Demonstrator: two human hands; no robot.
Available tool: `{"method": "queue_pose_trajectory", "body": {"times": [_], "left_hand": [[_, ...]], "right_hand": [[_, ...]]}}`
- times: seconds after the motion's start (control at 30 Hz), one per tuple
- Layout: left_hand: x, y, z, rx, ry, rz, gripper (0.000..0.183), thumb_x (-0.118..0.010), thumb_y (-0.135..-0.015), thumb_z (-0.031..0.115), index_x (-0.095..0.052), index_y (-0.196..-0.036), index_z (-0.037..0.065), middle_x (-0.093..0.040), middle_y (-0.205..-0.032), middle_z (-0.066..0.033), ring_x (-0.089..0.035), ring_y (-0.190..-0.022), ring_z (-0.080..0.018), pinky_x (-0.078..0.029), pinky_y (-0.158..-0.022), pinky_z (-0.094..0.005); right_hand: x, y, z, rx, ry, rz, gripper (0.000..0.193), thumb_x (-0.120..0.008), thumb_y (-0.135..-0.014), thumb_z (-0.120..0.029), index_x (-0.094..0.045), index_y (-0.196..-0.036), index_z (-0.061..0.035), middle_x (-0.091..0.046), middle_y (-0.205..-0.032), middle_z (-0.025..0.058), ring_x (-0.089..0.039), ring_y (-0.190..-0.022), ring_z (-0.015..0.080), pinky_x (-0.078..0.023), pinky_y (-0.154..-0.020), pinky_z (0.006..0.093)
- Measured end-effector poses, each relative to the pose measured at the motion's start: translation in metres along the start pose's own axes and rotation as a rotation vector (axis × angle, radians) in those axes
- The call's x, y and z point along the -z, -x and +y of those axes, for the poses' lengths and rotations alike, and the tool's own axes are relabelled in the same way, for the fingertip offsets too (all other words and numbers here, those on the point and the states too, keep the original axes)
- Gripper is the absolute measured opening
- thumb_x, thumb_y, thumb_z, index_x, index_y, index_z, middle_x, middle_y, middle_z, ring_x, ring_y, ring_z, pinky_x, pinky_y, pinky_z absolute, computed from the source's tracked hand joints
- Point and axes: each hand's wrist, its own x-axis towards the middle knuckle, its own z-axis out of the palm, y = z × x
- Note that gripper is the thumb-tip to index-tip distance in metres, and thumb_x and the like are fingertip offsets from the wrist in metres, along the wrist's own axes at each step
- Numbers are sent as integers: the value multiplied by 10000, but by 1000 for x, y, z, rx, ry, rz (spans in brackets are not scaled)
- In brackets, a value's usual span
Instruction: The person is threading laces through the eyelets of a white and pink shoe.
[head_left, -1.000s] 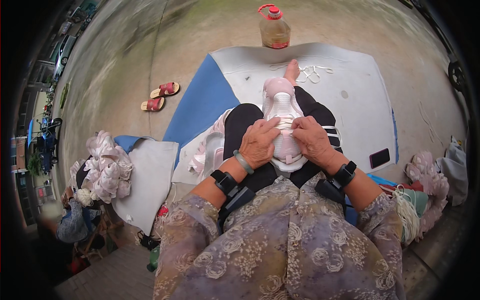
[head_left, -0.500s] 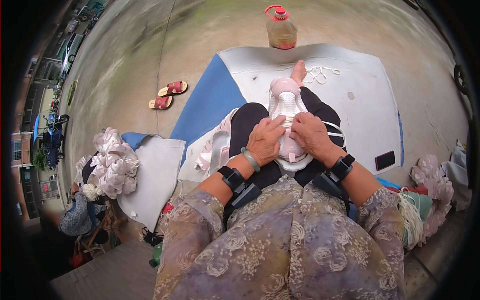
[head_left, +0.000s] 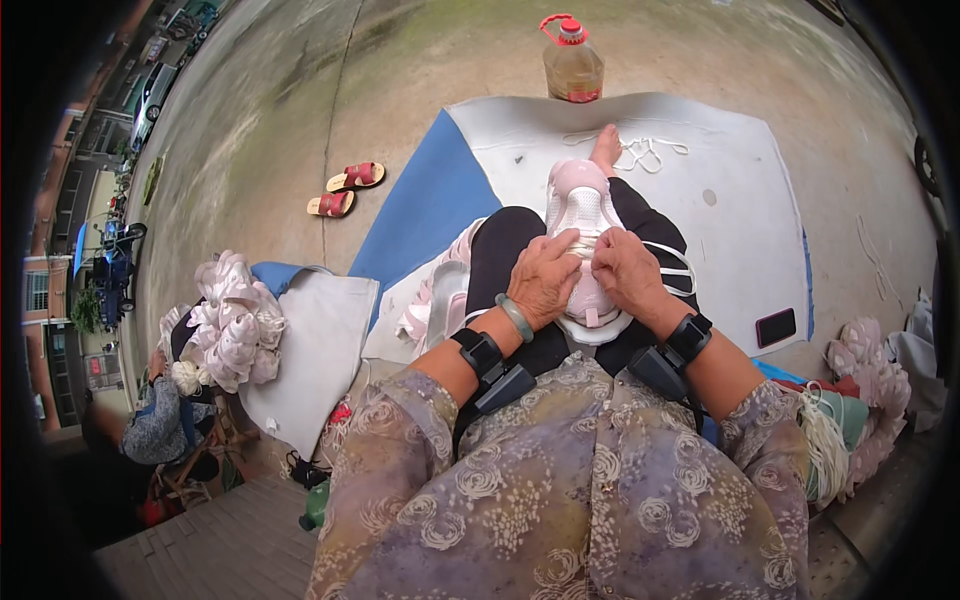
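A pink and white sneaker (head_left: 577,190) lies between my thighs, its toe pointing away from me. White shoelace (head_left: 683,262) runs across its opening and loops out to the right over my dark trouser leg. My left hand (head_left: 543,272) is closed at the laces on the shoe's left side, index finger lying along them. From the right, my right hand (head_left: 630,270) pinches the lace, its fingertips curled in close to the left ones. Exactly how the lace passes between my fingers is hidden. The shoe's heel and pull tab show between my wrists.
A white and blue mat (head_left: 740,220) spreads under my legs, with a loose lace (head_left: 650,152) and a phone (head_left: 775,327) on it. More pink shoes (head_left: 240,320) are heaped at left, others (head_left: 870,375) at right by a lace bundle (head_left: 826,450). Beyond stand red slippers (head_left: 355,176) and a jug (head_left: 573,70). Someone (head_left: 160,425) sits at far left.
The whole view has shifted slightly, so everything sits a little lower and further right. My left fingers have straightened somewhat over the laces, and my right hand stays at the shoe.
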Motion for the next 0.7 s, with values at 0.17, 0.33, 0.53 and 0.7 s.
{"method": "queue_pose_trajectory", "body": {"times": [0.17, 0.33, 0.53, 0.7], "left_hand": [[-9, -4, 2, 8, -13, -21, 134, -627, -693, 46, -534, -784, 15, -486, -1205, -173, -468, -1055, -357, -392, -879, -408], [2, -8, 13, 127, 84, -83, 135, -601, -692, 19, -490, -769, 11, -422, -1247, -231, -395, -1154, -399, -329, -957, -437], [61, 19, -10, 74, -253, -36, 119, -554, -707, -5, -467, -789, -12, -425, -1227, -261, -406, -1140, -427, -333, -953, -462], [125, 92, -85, 462, -611, -5, 128, -546, -704, 5, -506, -824, -19, -441, -1225, -236, -424, -1111, -404, -371, -876, -477]], "right_hand": [[4, -1, 0, -3, 47, -46, 34, -590, -689, -73, -565, -678, -53, -517, -855, 78, -522, -837, 268, -454, -710, 357], [31, -6, -3, -19, 4, -281, 111, -596, -666, -143, -571, -684, -36, -538, -954, 95, -521, -883, 283, -434, -754, 393], [49, 16, 2, 162, 82, -183, 158, -597, -644, -162, -568, -726, -30, -532, -1125, 124, -497, -985, 295, -344, -851, 496], [49, 14, 22, -9, 20, 348, 91, -555, -692, -91, -537, -765, -40, -577, -951, 117, -546, -858, 287, -381, -800, 425]]}}
